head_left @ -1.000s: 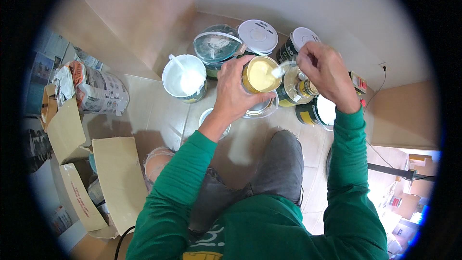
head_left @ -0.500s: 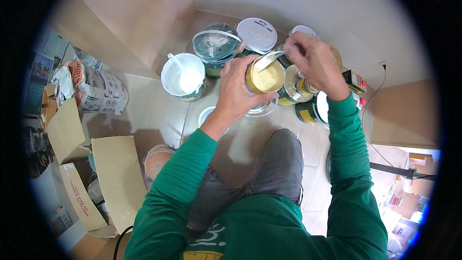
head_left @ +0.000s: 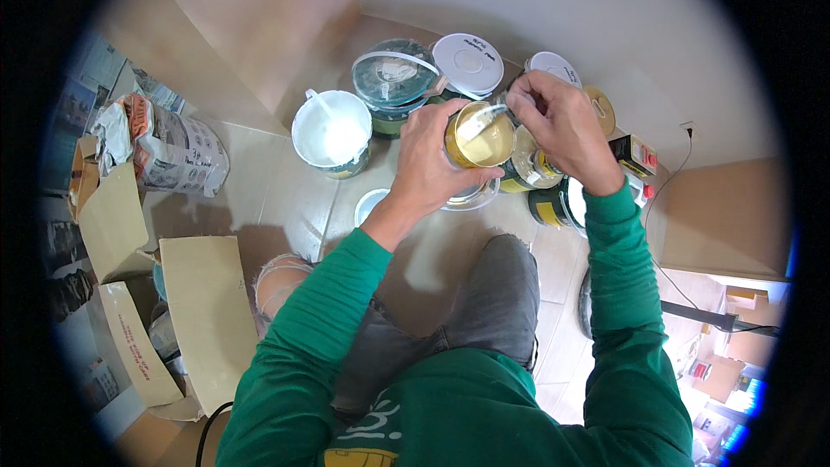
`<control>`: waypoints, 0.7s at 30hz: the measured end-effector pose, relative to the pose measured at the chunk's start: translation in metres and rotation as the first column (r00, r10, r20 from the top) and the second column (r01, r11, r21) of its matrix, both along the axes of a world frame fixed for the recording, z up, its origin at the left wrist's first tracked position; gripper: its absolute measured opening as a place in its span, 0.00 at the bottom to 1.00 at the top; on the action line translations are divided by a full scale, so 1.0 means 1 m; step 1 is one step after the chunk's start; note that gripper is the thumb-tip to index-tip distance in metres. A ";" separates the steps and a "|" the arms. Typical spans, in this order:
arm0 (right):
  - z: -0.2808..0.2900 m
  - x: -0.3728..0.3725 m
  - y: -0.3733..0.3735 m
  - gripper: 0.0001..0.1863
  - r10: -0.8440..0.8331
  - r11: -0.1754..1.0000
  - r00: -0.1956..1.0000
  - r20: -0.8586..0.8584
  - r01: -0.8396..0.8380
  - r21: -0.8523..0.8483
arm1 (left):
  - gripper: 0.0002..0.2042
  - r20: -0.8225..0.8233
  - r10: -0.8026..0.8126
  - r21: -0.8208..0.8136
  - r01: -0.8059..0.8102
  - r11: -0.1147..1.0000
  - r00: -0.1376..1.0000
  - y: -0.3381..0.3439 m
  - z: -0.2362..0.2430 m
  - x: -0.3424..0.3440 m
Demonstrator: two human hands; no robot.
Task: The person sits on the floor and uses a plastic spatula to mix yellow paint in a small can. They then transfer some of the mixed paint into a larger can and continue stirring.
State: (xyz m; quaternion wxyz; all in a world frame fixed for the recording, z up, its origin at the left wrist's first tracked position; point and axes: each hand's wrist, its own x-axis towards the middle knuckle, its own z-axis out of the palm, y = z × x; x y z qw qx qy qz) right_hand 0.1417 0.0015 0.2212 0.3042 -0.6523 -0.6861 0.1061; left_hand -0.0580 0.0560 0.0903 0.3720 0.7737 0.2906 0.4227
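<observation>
While my left hand (head_left: 432, 164) wraps its grip around the side of a small open can (head_left: 481, 135) of pale yellow paint, holding it up above the floor (head_left: 285, 199), my right hand (head_left: 562, 125) is pinched together on a flat stir stick (head_left: 482, 118) whose tip dips into the paint. The can sits tilted slightly toward me, just over a clear lid (head_left: 471, 197) on the tiles.

Around it: a white bucket (head_left: 333, 134) with white paint and a stick in it to the left, a big glass-topped pail (head_left: 393, 82) behind, a white-lidded can (head_left: 468, 62) beside that, more cans crowded under my right wrist. Cardboard boxes (head_left: 186, 311) and a printed sack (head_left: 169, 151) lie further left; my knee (head_left: 506, 294) is below.

Risks, as I judge it: the can is held in the air one-handed, so hard stirring could slop paint over the rim onto the lid, tiles or knee. A slick side could let it slip. My right elbow is near the crowded cans and could knock one.
</observation>
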 end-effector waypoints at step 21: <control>0.022 0.005 -0.024 0.07 -0.089 0.995 0.992 0.087 0.091 -0.026 | 0.50 -0.008 0.035 0.006 -0.035 0.999 0.999 0.006 -0.004 0.001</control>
